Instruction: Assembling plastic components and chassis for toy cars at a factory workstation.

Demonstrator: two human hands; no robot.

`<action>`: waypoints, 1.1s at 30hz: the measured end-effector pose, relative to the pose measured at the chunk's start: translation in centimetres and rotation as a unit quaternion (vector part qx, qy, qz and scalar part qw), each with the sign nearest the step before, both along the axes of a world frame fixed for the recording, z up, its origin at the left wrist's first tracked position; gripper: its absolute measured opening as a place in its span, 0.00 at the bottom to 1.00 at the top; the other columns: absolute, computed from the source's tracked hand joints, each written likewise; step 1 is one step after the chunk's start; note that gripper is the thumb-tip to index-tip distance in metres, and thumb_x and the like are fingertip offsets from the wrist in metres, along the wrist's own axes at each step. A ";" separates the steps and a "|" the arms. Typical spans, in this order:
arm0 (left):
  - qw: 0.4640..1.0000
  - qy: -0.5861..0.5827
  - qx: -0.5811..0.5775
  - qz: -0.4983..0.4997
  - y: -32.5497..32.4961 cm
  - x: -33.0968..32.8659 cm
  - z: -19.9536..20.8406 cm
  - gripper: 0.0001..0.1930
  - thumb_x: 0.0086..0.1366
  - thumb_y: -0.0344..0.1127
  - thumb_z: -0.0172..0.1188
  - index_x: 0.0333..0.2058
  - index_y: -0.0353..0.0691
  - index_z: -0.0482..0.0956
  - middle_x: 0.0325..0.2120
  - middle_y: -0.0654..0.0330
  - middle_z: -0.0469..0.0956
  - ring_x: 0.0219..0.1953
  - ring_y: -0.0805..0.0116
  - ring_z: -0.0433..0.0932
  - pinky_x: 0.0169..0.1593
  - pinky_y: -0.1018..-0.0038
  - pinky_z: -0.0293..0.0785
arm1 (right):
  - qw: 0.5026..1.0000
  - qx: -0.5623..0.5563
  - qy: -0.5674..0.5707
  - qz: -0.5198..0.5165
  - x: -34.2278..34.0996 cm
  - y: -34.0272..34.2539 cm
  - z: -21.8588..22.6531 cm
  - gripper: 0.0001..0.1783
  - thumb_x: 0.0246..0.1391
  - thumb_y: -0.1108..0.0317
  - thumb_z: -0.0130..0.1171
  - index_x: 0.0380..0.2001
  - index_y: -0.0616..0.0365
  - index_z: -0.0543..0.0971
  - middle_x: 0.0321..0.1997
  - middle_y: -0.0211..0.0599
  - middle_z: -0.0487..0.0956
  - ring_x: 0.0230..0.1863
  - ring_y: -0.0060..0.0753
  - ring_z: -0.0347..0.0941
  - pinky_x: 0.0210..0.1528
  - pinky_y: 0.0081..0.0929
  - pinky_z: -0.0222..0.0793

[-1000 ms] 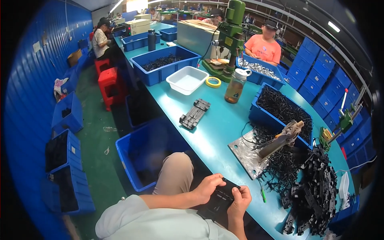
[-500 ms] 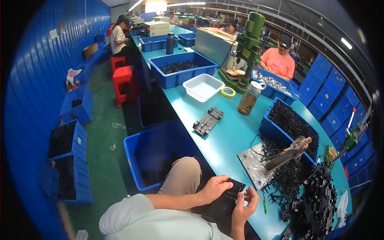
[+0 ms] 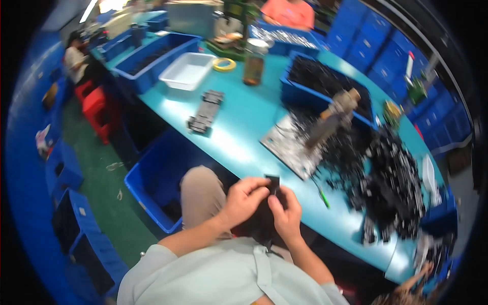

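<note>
Close to the table's near edge, a small flat black plastic part (image 3: 273, 183) is held up between my two hands. My left hand (image 3: 242, 201) pinches one side of it. My right hand (image 3: 285, 209) grips the other side with thumb and fingers. Most of the part is covered by my fingertips, and motion blur softens its edges. Beyond my hands, a metal plate (image 3: 284, 147) lies on the table, with a wrapped, handle-like fixture (image 3: 333, 119) tilted over it. A green pen-like tool (image 3: 324, 197) rests beside the plate.
Black parts lie heaped (image 3: 391, 188) on the table's right, below a blue bin (image 3: 300, 94) of black strips. A black chassis-like piece (image 3: 206, 113), white tub (image 3: 185, 72), yellow tape roll (image 3: 224, 64) and bottle (image 3: 254, 63) stand farther off. Another person (image 3: 290, 12) sits across the table.
My head has turned right and downward, shifting the scene left and up in view. My hands have come together around the black part, which now shows less of its surface.
</note>
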State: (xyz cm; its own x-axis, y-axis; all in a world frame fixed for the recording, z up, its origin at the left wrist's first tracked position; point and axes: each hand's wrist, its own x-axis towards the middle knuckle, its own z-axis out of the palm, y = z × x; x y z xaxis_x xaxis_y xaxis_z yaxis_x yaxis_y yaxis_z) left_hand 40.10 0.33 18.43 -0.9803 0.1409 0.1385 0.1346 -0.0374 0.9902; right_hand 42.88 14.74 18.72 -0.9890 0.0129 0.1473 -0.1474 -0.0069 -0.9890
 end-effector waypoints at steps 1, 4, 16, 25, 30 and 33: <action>0.991 0.090 -0.096 0.036 -0.1 -0.4 0.2 0.13 0.55 0.24 0.60 0.40 0.38 0.79 0.32 0.56 0.74 0.35 0.66 0.75 0.37 0.76 0.71 | 0.998 -0.055 -0.043 -0.007 -0.4 0.4 -0.6 0.17 0.56 0.72 0.55 0.48 0.67 0.70 0.43 0.35 0.75 0.44 0.22 0.70 0.46 0.20 0.67; 0.981 0.075 -0.166 0.062 0.8 -0.8 0.6 0.24 0.53 0.26 0.62 0.51 0.42 0.72 0.41 0.57 0.68 0.35 0.70 0.72 0.34 0.77 0.71 | 0.972 -0.219 -0.082 -0.020 -0.7 1.3 -0.3 0.15 0.59 0.68 0.49 0.46 0.66 0.71 0.41 0.32 0.75 0.41 0.19 0.69 0.45 0.18 0.66; 0.920 -0.291 0.218 -0.145 0.8 -4.3 -0.2 0.12 0.64 0.32 0.55 0.44 0.33 0.74 0.35 0.61 0.78 0.34 0.75 0.77 0.32 0.79 0.73 | 0.976 -0.170 -0.125 -0.054 -2.1 4.3 -1.1 0.16 0.56 0.68 0.53 0.45 0.66 0.74 0.39 0.32 0.78 0.36 0.18 0.70 0.38 0.17 0.65; 0.897 -0.299 0.270 -0.184 1.6 -7.8 -1.8 0.10 0.63 0.33 0.56 0.40 0.36 0.73 0.33 0.62 0.78 0.30 0.76 0.76 0.31 0.79 0.72 | 0.954 -0.268 -0.125 -0.047 -4.1 5.0 -1.6 0.14 0.52 0.69 0.57 0.42 0.63 0.75 0.35 0.28 0.77 0.34 0.16 0.68 0.37 0.17 0.62; 0.894 -0.315 0.255 -0.194 2.0 -9.8 -1.7 0.09 0.62 0.34 0.57 0.39 0.37 0.74 0.31 0.63 0.78 0.28 0.77 0.76 0.29 0.79 0.71 | 0.954 -0.274 -0.118 -0.034 -5.4 5.7 -2.4 0.15 0.53 0.71 0.55 0.44 0.65 0.73 0.38 0.30 0.77 0.36 0.19 0.71 0.39 0.19 0.68; 0.892 -0.314 0.250 -0.207 2.2 -11.2 -1.8 0.09 0.62 0.35 0.58 0.38 0.38 0.74 0.30 0.64 0.78 0.27 0.77 0.76 0.30 0.79 0.72 | 0.949 -0.285 -0.130 -0.039 -6.3 5.8 -2.1 0.14 0.52 0.71 0.56 0.43 0.63 0.73 0.38 0.31 0.77 0.36 0.20 0.72 0.39 0.20 0.68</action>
State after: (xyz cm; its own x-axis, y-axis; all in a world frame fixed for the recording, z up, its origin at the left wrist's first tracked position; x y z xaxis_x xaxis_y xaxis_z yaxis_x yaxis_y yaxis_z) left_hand 28.93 2.56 16.59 -0.7646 0.5843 -0.2721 -0.5691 -0.4139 0.7105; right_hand 36.61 20.56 16.60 -0.9838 0.0921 -0.1537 0.0783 -0.5505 -0.8311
